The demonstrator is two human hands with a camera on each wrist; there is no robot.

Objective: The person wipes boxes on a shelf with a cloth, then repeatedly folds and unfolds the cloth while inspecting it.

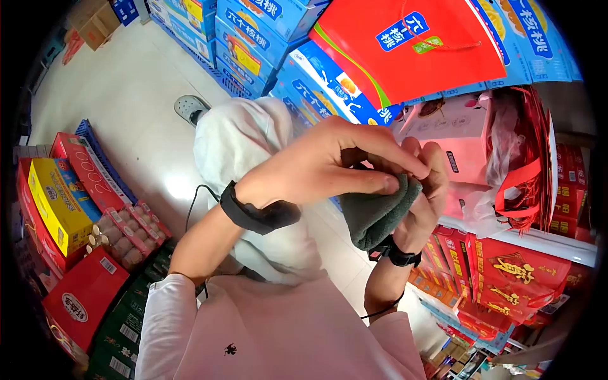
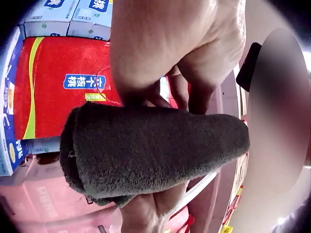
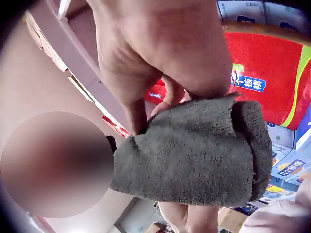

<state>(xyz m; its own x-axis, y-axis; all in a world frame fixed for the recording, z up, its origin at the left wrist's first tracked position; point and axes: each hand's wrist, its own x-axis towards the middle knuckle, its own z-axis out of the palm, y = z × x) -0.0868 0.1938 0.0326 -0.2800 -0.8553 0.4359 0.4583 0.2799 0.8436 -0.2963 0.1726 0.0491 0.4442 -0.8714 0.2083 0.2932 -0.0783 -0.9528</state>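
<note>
A dark grey-green cloth (image 1: 380,206) with a fuzzy towel-like surface is folded into several layers, held up in front of the body. My left hand (image 1: 345,155) pinches its upper edge between thumb and fingers. On the far side, my right hand (image 1: 425,202) grips the same cloth, fingers curled at its top edge. In the left wrist view the folded cloth (image 2: 155,150) spans below the left hand (image 2: 170,53), its layered end to the left. From the right wrist, the cloth (image 3: 194,155) hides part of the left hand (image 3: 189,218); the right hand (image 3: 160,48) holds it from above.
Blue drink cartons (image 1: 250,31) are stacked ahead, with a large red gift bag (image 1: 405,50) on them. Pink gift boxes (image 1: 453,142) and red packages (image 1: 506,269) fill shelving on the right. Left, a yellow box (image 1: 58,202) and red boxes (image 1: 85,297) stand on the tiled floor (image 1: 136,95).
</note>
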